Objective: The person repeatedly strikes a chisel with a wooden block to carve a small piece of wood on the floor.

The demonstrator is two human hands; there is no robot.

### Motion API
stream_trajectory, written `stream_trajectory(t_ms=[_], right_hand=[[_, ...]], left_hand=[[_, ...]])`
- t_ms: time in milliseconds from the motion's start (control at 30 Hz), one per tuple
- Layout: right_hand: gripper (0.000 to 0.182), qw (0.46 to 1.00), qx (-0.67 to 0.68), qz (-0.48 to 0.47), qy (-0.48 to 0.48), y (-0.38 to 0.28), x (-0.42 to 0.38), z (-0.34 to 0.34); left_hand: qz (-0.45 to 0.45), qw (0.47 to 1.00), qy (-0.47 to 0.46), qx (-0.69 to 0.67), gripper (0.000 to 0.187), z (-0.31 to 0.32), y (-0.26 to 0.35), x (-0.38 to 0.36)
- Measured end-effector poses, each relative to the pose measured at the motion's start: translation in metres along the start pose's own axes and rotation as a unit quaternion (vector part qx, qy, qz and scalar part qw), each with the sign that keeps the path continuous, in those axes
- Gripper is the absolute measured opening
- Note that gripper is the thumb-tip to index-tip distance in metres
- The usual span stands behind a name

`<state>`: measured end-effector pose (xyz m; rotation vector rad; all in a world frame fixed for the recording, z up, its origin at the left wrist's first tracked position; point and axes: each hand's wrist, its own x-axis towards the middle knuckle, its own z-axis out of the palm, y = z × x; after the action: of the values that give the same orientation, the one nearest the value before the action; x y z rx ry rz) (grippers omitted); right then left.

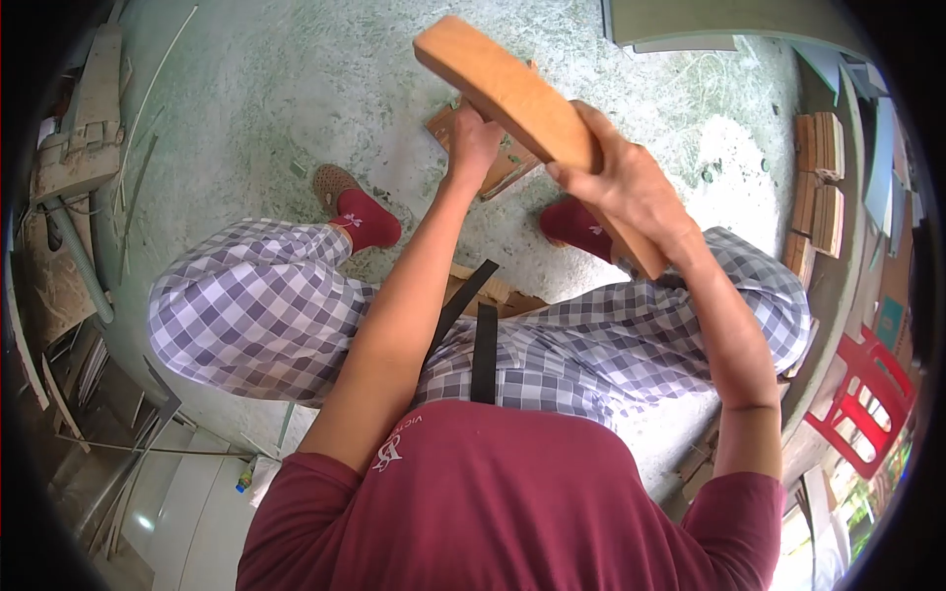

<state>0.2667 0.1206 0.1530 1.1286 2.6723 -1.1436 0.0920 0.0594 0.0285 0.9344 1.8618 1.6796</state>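
A long, slightly curved orange-brown wooden board [522,94] is held up at a slant in front of me. My right hand [626,182] grips its lower right part, with the thumb on the near side and the fingers over the far side. My left hand [475,146] is below the board's left part, partly behind it; its fingers are mostly hidden, so what they touch cannot be made out. Beneath that hand, a flat brown wooden or cardboard piece [512,172] lies on the floor between my feet.
Stacked wood blocks [816,187] line the right side, with a red plastic chair [867,399] lower down. Wooden parts and a grey pipe [79,256] are at the left. A greenish-grey panel [709,20] is at the top right.
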Motion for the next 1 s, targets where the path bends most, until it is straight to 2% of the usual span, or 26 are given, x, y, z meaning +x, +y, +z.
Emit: stream_trajectory(t_ms=[33, 67, 100, 133, 200, 267, 300, 333, 367, 400, 467, 533, 600, 667, 700, 733, 767, 800, 867, 900, 933, 1000], right_hand=[[0.083, 0.998, 0.056, -0.003, 0.035, -0.007, 0.000, -0.006], [0.084, 0.991, 0.112, -0.001, 0.067, -0.014, -0.002, -0.013], [0.084, 0.984, 0.157, 0.005, 0.080, -0.020, -0.003, -0.023], [0.084, 0.976, 0.148, -0.071, 0.145, -0.026, -0.003, -0.032], [0.081, 0.960, 0.182, -0.095, 0.191, -0.029, -0.003, -0.033], [0.078, 0.974, 0.142, -0.071, 0.163, -0.013, 0.001, -0.013], [0.078, 0.996, 0.030, -0.043, 0.078, -0.008, 0.006, -0.007], [0.085, 1.000, 0.007, -0.007, -0.020, -0.004, 0.009, -0.007], [0.085, 0.999, 0.007, 0.019, -0.027, 0.000, 0.009, -0.006], [0.086, 0.998, 0.004, 0.042, -0.037, -0.005, 0.010, -0.012], [0.085, 0.989, 0.142, 0.018, 0.033, -0.011, 0.001, -0.022], [0.080, 0.981, 0.126, -0.050, 0.141, -0.016, -0.001, -0.034], [0.078, 0.964, 0.127, -0.106, 0.207, -0.017, 0.001, -0.036], [0.075, 0.969, 0.141, -0.075, 0.188, -0.001, 0.003, -0.010], [0.074, 0.993, 0.046, -0.039, 0.098, 0.014, 0.007, 0.000], [0.076, 0.998, 0.051, -0.022, 0.028, 0.018, 0.011, 0.001], [0.077, 0.998, 0.052, -0.008, 0.039, 0.020, 0.010, 0.001], [0.078, 0.998, 0.051, 0.003, 0.048, 0.017, 0.010, -0.001], [0.077, 0.983, 0.163, 0.025, 0.083, -0.002, 0.002, -0.016], [0.077, 0.982, 0.155, 0.015, 0.107, -0.008, -0.001, -0.024], [0.081, 0.977, 0.141, -0.037, 0.157, -0.012, -0.003, -0.032], [0.082, 0.961, 0.163, -0.093, 0.203, -0.014, -0.003, -0.029]], left_hand=[[-0.017, 0.999, -0.023, 0.043, 0.035, -0.004, 0.003, 0.002], [-0.078, 0.991, -0.038, 0.105, 0.036, -0.006, 0.006, 0.002], [-0.088, 0.990, -0.040, 0.103, 0.036, -0.005, -0.003, 0.002], [-0.094, 0.990, -0.042, 0.101, 0.036, -0.003, -0.007, 0.004], [-0.090, 0.987, -0.044, 0.125, 0.035, 0.002, -0.008, 0.003], [-0.082, 0.984, -0.049, 0.148, 0.035, 0.005, -0.006, 0.004], [-0.050, 0.986, -0.065, 0.146, 0.035, 0.006, -0.008, 0.004], [-0.018, 0.986, -0.078, 0.143, 0.035, 0.007, -0.010, 0.004], [0.053, 0.985, -0.058, 0.151, 0.038, 0.010, -0.012, 0.004], [0.054, 0.986, -0.055, 0.148, 0.038, 0.013, -0.012, 0.008], [-0.019, 0.986, -0.040, 0.162, 0.040, 0.009, -0.011, 0.000], [-0.054, 0.990, -0.041, 0.124, 0.041, 0.010, -0.007, -0.003], [-0.049, 0.981, -0.048, 0.182, 0.040, 0.013, 0.000, 0.000], [-0.060, 0.976, -0.063, 0.199, 0.040, 0.012, 0.004, 0.001], [-0.042, 0.987, -0.056, 0.146, 0.040, 0.012, 0.005, 0.000], [-0.025, 0.994, -0.048, 0.092, 0.041, 0.014, 0.000, -0.002], [-0.010, 0.996, -0.080, 0.030, 0.038, 0.015, -0.028, 0.004], [-0.010, 0.997, -0.076, 0.027, 0.038, 0.017, -0.025, 0.006], [-0.062, 0.971, -0.062, 0.224, 0.035, 0.013, -0.009, -0.001], [-0.051, 0.978, -0.063, 0.191, 0.034, 0.013, -0.006, -0.003], [-0.052, 0.978, -0.062, 0.193, 0.034, 0.013, -0.007, -0.005], [0.001, 0.982, -0.034, 0.185, 0.035, 0.016, -0.004, -0.003]])
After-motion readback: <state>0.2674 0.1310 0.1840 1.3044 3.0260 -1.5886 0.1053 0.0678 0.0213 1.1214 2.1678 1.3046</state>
